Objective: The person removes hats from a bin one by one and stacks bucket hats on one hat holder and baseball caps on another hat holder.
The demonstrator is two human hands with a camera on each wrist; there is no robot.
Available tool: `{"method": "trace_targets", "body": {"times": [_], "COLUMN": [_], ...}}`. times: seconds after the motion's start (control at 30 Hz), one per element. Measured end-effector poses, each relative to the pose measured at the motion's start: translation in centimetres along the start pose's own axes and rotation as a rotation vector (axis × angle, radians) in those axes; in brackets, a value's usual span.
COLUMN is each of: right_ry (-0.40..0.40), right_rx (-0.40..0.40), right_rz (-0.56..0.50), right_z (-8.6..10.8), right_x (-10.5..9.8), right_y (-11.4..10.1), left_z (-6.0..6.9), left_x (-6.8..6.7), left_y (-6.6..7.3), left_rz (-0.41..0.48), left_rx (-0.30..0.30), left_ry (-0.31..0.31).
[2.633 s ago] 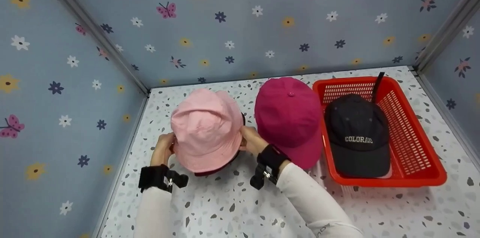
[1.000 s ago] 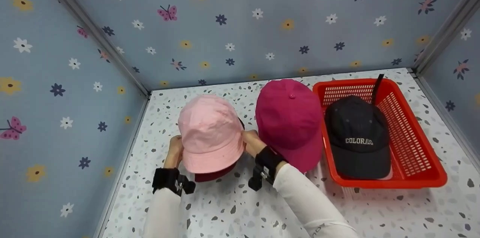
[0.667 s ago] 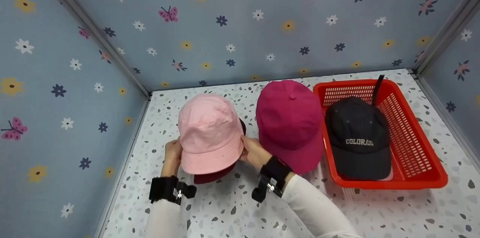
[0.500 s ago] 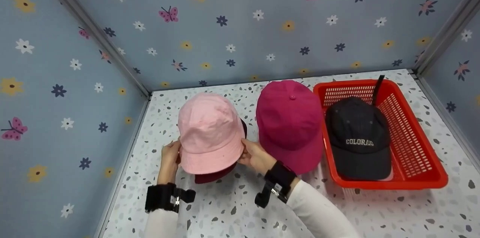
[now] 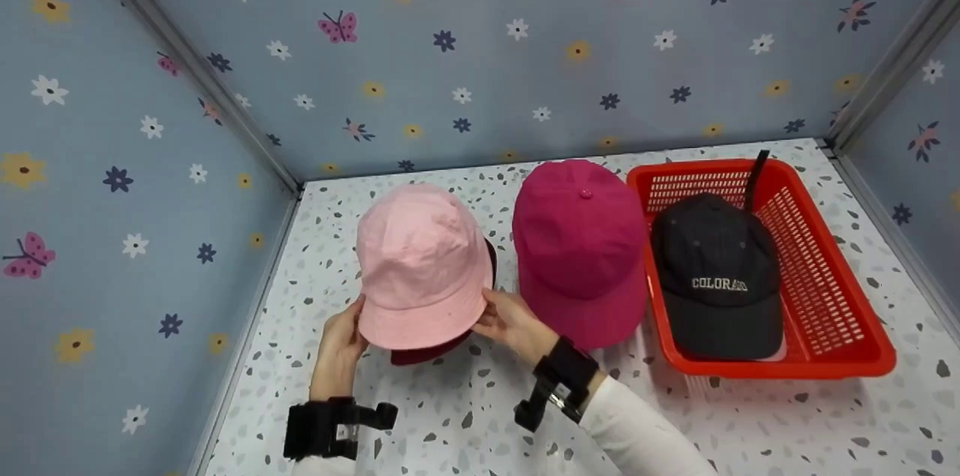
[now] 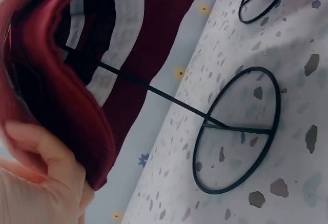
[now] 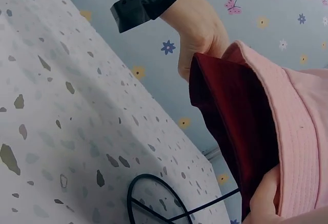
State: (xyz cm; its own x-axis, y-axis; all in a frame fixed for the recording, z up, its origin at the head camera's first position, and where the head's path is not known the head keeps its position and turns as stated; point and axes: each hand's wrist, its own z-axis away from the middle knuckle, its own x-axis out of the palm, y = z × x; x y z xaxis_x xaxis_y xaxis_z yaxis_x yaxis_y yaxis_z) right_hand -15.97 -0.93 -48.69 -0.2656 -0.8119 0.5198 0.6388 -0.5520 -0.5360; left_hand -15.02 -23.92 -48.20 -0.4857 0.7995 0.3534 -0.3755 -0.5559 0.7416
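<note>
A pale pink bucket hat (image 5: 424, 258) sits over a dark red cap (image 5: 431, 353), whose edge shows below the pink brim. Both are on a thin black wire stand with a round base (image 6: 277, 101), seen in the wrist views. My left hand (image 5: 341, 337) pinches the left side of the bucket hat's brim. In the left wrist view its fingers (image 6: 48, 152) curl at the edge by the dark red cloth. My right hand (image 5: 517, 322) pinches the brim's front right edge, fingers partly tucked between pink brim and red cap in the right wrist view.
Just right of the hands stands a magenta cap (image 5: 581, 251). A red plastic basket (image 5: 840, 296) beside it holds a black cap (image 5: 712, 281) lettered in white. Flower-patterned panels (image 5: 480, 48) wall in the speckled white table (image 5: 450, 431).
The bucket hat, tilted and creased at first, now sits straighter over the red cap. Both hands have moved down along the brim toward its front edge.
</note>
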Motion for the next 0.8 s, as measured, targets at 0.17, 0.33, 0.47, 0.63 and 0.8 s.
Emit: {"method": "trace_targets", "body": {"times": [0.17, 0.33, 0.47, 0.63, 0.8], "right_ry": [0.038, 0.049, 0.025, -0.04, -0.06], "right_rx": [-0.023, -0.035, -0.085, -0.171, -0.215], "right_rz": [0.077, 0.079, 0.163, 0.299, 0.448], "right_z": [-0.5, -0.7, -0.3, 0.7, 2.3], "right_x": [-0.2, -0.3, -0.5, -0.8, -1.0], "right_y": [0.4, 0.6, 0.7, 0.5, -0.2], "left_z": [-0.5, -1.2, -1.4, -0.9, -0.3], "left_x": [0.1, 0.2, 0.2, 0.0, 0.2], "left_y": [-0.7, -1.2, -1.3, -1.4, -1.6], "left_rz": [-0.099, -0.225, -0.297, -0.437, -0.534], "left_rx": [0.082, 0.112, 0.124, 0.159, 0.339], "left_ry": [0.026, 0.076, 0.107, 0.174, 0.27]}}
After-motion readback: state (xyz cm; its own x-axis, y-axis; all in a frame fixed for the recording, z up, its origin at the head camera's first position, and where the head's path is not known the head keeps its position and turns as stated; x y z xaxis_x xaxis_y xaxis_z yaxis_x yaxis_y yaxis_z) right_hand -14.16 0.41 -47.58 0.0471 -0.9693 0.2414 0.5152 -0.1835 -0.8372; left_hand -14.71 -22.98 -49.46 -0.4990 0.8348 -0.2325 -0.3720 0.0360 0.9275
